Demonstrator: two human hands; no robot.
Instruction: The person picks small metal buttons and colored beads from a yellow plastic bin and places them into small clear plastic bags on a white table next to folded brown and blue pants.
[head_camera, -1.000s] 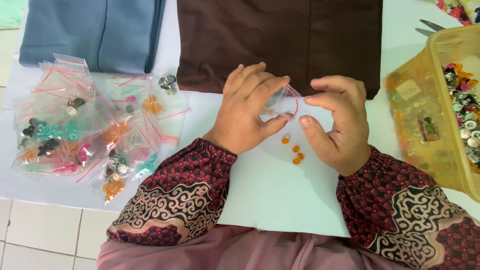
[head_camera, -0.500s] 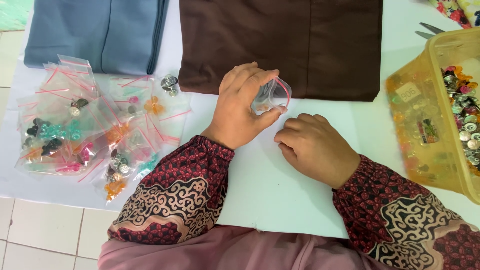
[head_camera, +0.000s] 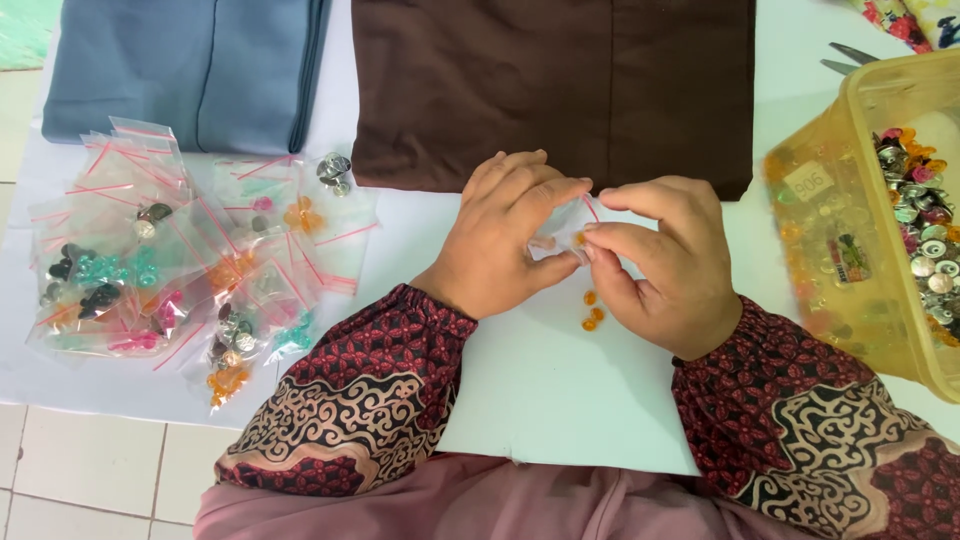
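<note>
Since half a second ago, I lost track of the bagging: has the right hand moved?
Yes. The right hand has risen off the white sheet, toward the brown cloth, and now meets the left hand at the small clear bag.

A white sheet (head_camera: 540, 400) is spread as the work surface, and pale square floor tiles (head_camera: 90, 470) with thin grey joints are seen beneath its near left edge. Along the far side, a folded blue-grey cloth (head_camera: 190, 70) is laid at the left and a dark brown cloth (head_camera: 550, 90) beside it in the middle. A strip of light green fabric (head_camera: 25, 30) is glimpsed in the far left corner. The scene is lit evenly by soft, bright light, and only faint shadows are cast. No wall or window is taken in by the downward view.
</note>
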